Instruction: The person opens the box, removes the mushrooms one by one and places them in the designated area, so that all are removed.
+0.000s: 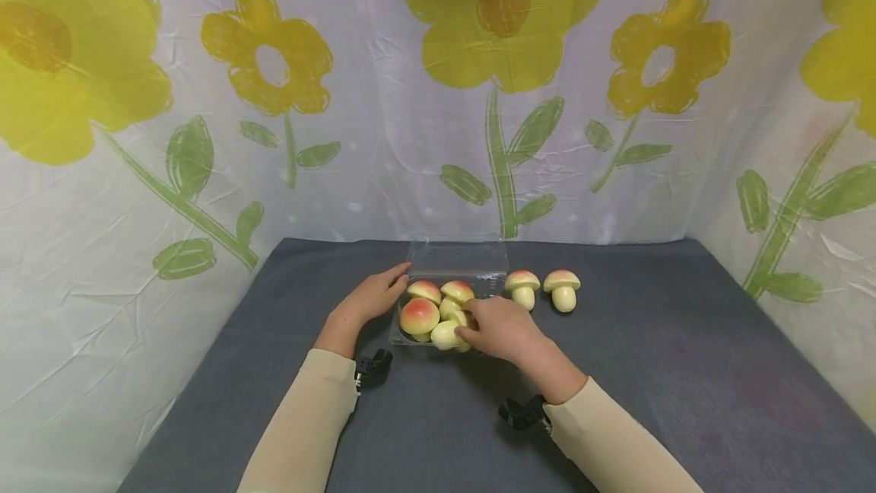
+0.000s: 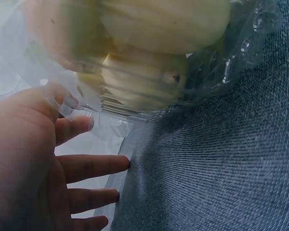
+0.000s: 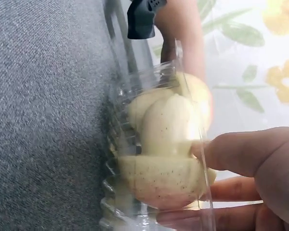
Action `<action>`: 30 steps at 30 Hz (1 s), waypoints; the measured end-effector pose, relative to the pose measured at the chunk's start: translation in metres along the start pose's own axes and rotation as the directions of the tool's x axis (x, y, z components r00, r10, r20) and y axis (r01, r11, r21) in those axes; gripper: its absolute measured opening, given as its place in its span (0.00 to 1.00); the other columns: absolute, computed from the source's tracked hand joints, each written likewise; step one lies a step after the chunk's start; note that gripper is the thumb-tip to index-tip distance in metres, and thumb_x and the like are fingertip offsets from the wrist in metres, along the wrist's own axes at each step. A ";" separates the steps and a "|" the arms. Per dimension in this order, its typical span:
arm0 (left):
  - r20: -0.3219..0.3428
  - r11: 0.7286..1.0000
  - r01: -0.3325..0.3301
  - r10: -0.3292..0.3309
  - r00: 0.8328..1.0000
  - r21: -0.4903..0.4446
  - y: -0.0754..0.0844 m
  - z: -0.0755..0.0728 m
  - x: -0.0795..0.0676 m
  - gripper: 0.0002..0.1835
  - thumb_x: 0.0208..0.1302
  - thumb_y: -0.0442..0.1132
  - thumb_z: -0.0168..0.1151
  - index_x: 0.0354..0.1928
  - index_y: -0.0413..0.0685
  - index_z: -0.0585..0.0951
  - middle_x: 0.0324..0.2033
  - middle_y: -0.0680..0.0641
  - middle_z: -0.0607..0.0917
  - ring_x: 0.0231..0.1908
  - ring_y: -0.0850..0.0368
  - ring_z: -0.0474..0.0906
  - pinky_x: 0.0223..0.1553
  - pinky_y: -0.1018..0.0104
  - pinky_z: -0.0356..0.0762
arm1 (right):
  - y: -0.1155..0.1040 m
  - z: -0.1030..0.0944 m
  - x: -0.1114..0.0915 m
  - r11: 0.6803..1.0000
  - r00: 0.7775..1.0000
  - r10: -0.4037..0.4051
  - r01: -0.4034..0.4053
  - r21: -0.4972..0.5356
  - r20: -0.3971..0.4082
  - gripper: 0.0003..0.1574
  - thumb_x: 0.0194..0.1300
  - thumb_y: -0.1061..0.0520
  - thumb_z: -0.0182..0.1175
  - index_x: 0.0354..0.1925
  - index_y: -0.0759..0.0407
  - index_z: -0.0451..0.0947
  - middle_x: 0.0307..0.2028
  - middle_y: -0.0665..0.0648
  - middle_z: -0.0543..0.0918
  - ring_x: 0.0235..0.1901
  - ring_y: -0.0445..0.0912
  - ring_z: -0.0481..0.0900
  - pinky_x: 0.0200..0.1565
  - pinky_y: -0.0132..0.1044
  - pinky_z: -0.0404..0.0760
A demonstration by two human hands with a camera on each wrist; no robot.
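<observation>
A clear plastic box (image 1: 393, 339) holds several mushrooms with yellow stems and red-tinged caps, such as the left front mushroom (image 1: 419, 316). My right hand (image 1: 503, 326) reaches over the box's right side and grips a mushroom (image 3: 166, 127) that lies on its side, thumb by the stem and fingers round the cap. At the box's left side, my left hand (image 1: 369, 299) has its fingers straight and spread. In the left wrist view, its thumb (image 2: 62, 96) is at the plastic rim, partly behind it.
The box's clear lid (image 1: 458, 256) stands raised at the back. Right of the box, two more mushrooms, the nearer one (image 1: 523, 295) and the farther one (image 1: 564, 297), stand on the dark grey tablecloth (image 1: 438, 432). A flowered white curtain (image 1: 383, 135) hangs behind the table.
</observation>
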State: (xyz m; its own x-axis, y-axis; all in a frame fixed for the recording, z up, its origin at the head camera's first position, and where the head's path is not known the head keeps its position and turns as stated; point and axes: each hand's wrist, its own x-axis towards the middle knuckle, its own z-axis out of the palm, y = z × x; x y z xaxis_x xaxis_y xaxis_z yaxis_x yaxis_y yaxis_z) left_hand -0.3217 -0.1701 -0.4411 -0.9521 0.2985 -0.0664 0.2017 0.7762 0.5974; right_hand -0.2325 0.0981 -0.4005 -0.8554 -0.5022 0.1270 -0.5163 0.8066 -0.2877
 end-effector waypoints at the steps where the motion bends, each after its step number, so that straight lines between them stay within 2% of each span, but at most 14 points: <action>1: -0.001 1.000 -0.001 0.001 1.000 0.000 0.000 0.000 0.000 0.31 0.83 0.55 0.42 0.82 0.57 0.57 0.77 0.42 0.63 0.75 0.39 0.59 0.72 0.37 0.59 | 0.000 0.000 0.000 1.000 1.000 -0.002 0.002 -0.005 -0.004 0.21 0.71 0.47 0.67 0.25 0.49 0.70 0.17 0.45 0.68 0.15 0.39 0.64 0.19 0.33 0.58; 7: -0.003 1.000 -0.001 0.001 1.000 0.003 0.001 0.002 -0.001 0.31 0.84 0.54 0.42 0.82 0.56 0.57 0.77 0.42 0.63 0.74 0.38 0.60 0.72 0.36 0.59 | 0.001 -0.004 -0.002 0.999 1.000 -0.002 0.001 -0.032 -0.018 0.18 0.71 0.49 0.66 0.26 0.49 0.70 0.16 0.45 0.67 0.15 0.40 0.63 0.18 0.34 0.57; 9: -0.003 1.000 0.001 -0.001 1.000 0.003 0.001 0.001 -0.001 0.31 0.84 0.54 0.42 0.82 0.56 0.57 0.77 0.42 0.63 0.74 0.38 0.60 0.72 0.36 0.59 | 0.001 -0.006 -0.002 0.999 1.000 0.005 -0.006 -0.048 -0.021 0.14 0.71 0.50 0.65 0.30 0.50 0.73 0.17 0.45 0.67 0.15 0.40 0.62 0.18 0.34 0.57; 12: -0.002 1.000 0.000 0.000 1.000 -0.001 0.003 0.000 -0.002 0.31 0.84 0.54 0.42 0.82 0.56 0.57 0.77 0.42 0.63 0.74 0.38 0.59 0.72 0.36 0.59 | 0.001 -0.009 -0.002 0.998 0.999 0.015 -0.017 -0.059 -0.037 0.08 0.71 0.52 0.65 0.42 0.54 0.80 0.17 0.45 0.68 0.16 0.41 0.64 0.18 0.35 0.58; 16: 0.000 1.000 -0.017 0.017 1.000 -0.006 0.003 -0.001 -0.002 0.31 0.84 0.54 0.42 0.82 0.54 0.57 0.77 0.41 0.63 0.74 0.38 0.60 0.72 0.37 0.60 | 0.001 -0.016 -0.002 0.997 0.998 0.017 -0.022 -0.070 -0.065 0.18 0.69 0.54 0.65 0.55 0.58 0.82 0.20 0.45 0.72 0.17 0.42 0.68 0.18 0.36 0.61; 18: -0.001 1.000 -0.028 0.028 1.000 -0.005 0.002 -0.001 -0.001 0.31 0.84 0.53 0.41 0.82 0.53 0.57 0.76 0.40 0.63 0.74 0.37 0.60 0.71 0.37 0.61 | 0.001 -0.020 -0.003 0.997 0.997 0.024 -0.029 -0.069 -0.068 0.20 0.69 0.55 0.64 0.57 0.59 0.82 0.22 0.46 0.73 0.18 0.43 0.69 0.19 0.36 0.62; 22: 0.000 0.999 -0.041 0.041 0.999 -0.012 0.001 -0.001 -0.001 0.31 0.84 0.52 0.41 0.82 0.52 0.57 0.77 0.40 0.63 0.74 0.38 0.60 0.72 0.38 0.61 | 0.003 -0.024 -0.002 0.997 0.995 0.035 -0.040 -0.060 -0.089 0.20 0.68 0.57 0.64 0.56 0.58 0.83 0.25 0.46 0.75 0.20 0.43 0.69 0.20 0.36 0.62; 27: 0.003 0.999 -0.043 0.043 0.999 -0.013 0.001 0.000 -0.001 0.31 0.84 0.53 0.41 0.82 0.52 0.57 0.77 0.40 0.63 0.74 0.38 0.60 0.72 0.38 0.61 | 0.006 -0.030 -0.003 0.998 0.988 -0.001 -0.009 -0.060 -0.154 0.09 0.65 0.59 0.64 0.45 0.54 0.84 0.22 0.46 0.71 0.20 0.43 0.65 0.20 0.35 0.59; 29: 0.002 0.999 -0.045 0.045 0.999 -0.008 0.001 0.000 -0.002 0.31 0.84 0.52 0.41 0.82 0.51 0.57 0.77 0.40 0.63 0.74 0.37 0.60 0.72 0.38 0.61 | 0.006 -0.033 -0.005 0.998 0.986 -0.009 -0.001 -0.061 -0.167 0.10 0.66 0.59 0.65 0.46 0.56 0.84 0.24 0.48 0.76 0.21 0.44 0.68 0.21 0.36 0.62; 30: 0.002 0.999 -0.044 0.044 0.999 -0.007 0.001 0.000 -0.002 0.31 0.84 0.52 0.41 0.82 0.52 0.57 0.77 0.40 0.63 0.74 0.37 0.60 0.72 0.38 0.61 | 0.007 -0.035 -0.006 0.998 0.986 -0.006 -0.004 -0.058 -0.168 0.12 0.67 0.59 0.65 0.48 0.57 0.85 0.28 0.49 0.80 0.24 0.45 0.72 0.23 0.38 0.67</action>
State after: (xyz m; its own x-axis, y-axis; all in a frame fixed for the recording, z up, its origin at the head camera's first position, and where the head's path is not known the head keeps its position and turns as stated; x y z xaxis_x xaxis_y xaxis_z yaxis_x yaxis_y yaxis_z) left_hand -0.3198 -0.1703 -0.4404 -0.9418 0.3335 -0.0420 0.2415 0.7583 0.6055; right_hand -0.2328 0.1173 -0.3702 -0.8473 -0.4474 0.2861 -0.5145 0.8252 -0.2331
